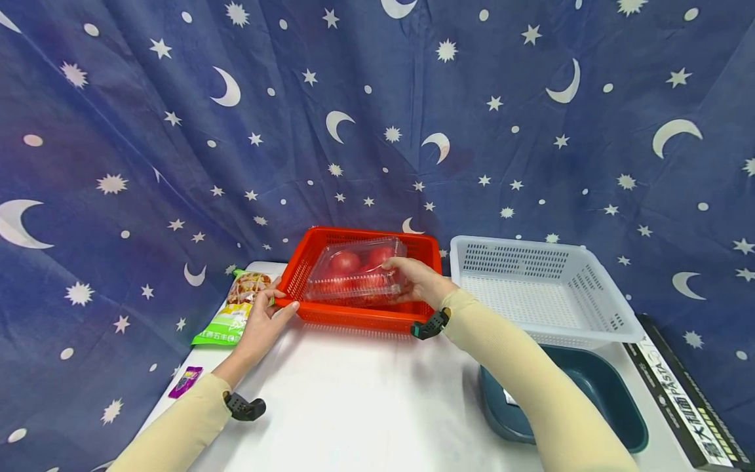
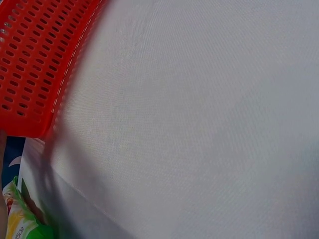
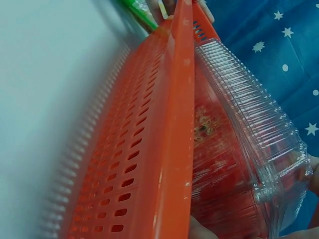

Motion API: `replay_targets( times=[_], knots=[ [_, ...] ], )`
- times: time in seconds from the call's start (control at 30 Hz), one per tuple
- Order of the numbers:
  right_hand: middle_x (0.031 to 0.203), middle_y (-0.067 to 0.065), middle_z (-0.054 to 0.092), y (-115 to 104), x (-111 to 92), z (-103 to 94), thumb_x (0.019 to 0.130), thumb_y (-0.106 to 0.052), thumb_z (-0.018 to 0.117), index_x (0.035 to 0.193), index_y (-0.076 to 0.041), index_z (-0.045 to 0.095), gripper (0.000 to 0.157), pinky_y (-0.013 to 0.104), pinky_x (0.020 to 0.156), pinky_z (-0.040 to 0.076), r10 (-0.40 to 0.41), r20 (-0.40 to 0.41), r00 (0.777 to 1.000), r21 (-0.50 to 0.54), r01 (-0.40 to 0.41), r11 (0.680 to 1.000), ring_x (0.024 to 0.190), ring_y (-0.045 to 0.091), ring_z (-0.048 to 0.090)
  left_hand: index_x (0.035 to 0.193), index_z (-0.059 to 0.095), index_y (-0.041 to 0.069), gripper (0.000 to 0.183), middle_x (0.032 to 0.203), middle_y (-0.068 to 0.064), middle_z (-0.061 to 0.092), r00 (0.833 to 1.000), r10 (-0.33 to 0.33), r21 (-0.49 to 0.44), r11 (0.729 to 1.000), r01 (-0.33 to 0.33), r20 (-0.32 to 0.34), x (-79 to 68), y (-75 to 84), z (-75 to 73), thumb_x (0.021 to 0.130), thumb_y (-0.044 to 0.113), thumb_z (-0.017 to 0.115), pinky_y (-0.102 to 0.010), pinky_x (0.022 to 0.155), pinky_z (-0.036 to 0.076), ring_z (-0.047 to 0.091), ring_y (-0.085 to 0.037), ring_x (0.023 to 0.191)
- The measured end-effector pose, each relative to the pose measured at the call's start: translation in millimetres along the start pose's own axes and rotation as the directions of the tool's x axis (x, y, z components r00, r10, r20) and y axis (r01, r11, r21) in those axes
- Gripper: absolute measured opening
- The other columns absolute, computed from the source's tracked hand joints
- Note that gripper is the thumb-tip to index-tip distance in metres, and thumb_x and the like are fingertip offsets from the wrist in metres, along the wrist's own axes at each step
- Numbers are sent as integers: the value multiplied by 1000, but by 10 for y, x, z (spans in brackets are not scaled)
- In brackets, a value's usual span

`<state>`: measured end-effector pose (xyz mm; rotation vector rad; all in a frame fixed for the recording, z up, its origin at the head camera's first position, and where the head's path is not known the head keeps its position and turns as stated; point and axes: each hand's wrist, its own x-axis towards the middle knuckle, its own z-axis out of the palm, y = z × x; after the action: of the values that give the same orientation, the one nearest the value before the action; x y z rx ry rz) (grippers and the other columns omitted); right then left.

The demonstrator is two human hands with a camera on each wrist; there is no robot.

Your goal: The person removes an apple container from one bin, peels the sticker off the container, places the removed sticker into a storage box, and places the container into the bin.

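Observation:
A clear plastic box (image 1: 327, 288) with red round fruit (image 1: 345, 262) inside lies tilted within a red perforated basket (image 1: 348, 314). My right hand (image 1: 417, 282) grips the box by its right end, thumb on top and fingers at the lower side. At the basket's front left corner, my left hand (image 1: 264, 326) pinches the rim. The basket's slotted wall (image 2: 37, 59) fills the upper left of the left wrist view. From the right wrist, the box's ribbed lid edge (image 3: 249, 99) rises beyond the basket rim (image 3: 179, 129).
A green and yellow food bag (image 1: 232, 314) lies left of the basket, with a small purple packet (image 1: 185, 382) nearer. To the right stand a white basket (image 1: 531, 334) and a dark teal basin (image 1: 625, 419). Black boxes (image 1: 678, 400) line the right edge; a starry curtain (image 1: 377, 131) hangs behind.

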<state>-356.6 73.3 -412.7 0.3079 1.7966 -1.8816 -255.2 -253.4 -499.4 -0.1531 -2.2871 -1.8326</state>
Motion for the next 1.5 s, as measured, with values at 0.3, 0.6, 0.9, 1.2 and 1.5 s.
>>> replay_targets(
  times=[0.3,0.6,0.9,1.2,1.5],
  knots=[
    [136,18,50,-50,-5,-12,88,-22,75,140,-6,44,63,65,97,50,43,19,999,30,-43,999,121,41,50,129,37,-5,50,170,-8,14,1000,-19,-1,1000,19,12,-60,250,6,100,19,69,-11,89,49,49,-42,130],
    [135,20,50,-70,-2,-41,88,-12,72,140,0,42,61,69,99,45,98,8,995,57,-98,994,119,39,51,130,36,-4,50,170,-9,14,999,-27,10,1000,27,22,-51,278,13,100,19,69,-11,89,49,48,-44,132],
    [129,18,53,-56,17,-86,95,-8,66,139,3,42,51,57,99,51,120,-14,993,15,-120,993,112,35,53,129,36,-2,50,170,-6,15,1000,12,-17,1000,-12,9,6,45,1,100,21,70,-15,88,52,52,-34,125],
    [132,21,55,-28,33,-104,93,-6,68,141,3,43,55,56,99,51,120,-53,991,-22,-121,992,115,38,54,129,37,-2,50,169,-2,16,1000,13,-31,999,-13,7,6,14,-10,99,21,70,-18,88,54,55,-26,120],
    [135,22,51,17,28,-109,93,-8,69,143,3,40,58,61,100,50,122,-71,990,-42,-125,991,120,40,51,130,36,-2,51,170,-7,14,1000,4,-23,1000,-4,12,-10,23,-6,100,22,70,-16,89,53,52,-34,125]
  ],
)
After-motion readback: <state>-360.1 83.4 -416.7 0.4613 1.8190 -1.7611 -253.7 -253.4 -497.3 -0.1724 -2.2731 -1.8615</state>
